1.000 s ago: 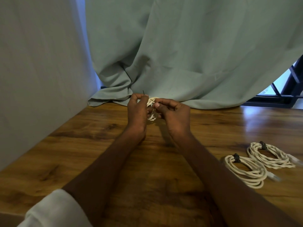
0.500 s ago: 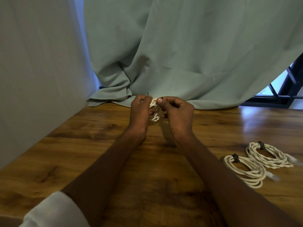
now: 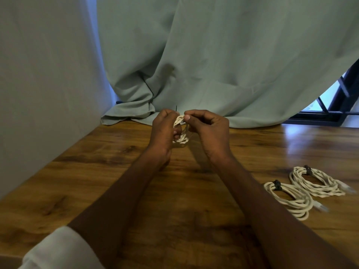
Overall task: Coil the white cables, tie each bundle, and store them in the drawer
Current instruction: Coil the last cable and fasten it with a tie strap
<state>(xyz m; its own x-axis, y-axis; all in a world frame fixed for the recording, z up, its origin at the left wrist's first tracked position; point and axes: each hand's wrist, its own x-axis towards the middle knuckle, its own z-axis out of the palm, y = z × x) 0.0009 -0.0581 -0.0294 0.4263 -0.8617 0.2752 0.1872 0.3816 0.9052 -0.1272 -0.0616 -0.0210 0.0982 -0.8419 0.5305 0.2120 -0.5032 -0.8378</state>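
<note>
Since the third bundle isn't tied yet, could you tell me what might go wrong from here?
1. The coil is held above the table only by the left hand and right hand; a slip while tying could let its loops spring loose.
2. The thin black tie barely shows above the fingers and could slip free.
3. The two tied bundles overlap, so lifting one may drag the other.

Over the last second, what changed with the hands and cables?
Little. Both hands kept hold of the small white coil above the table. The left hand and right hand drew closer at the top of the coil, the right fingertips shifting left to pinch there. The thin black tie end still sticks up. The two tied bundles have not moved.
</note>
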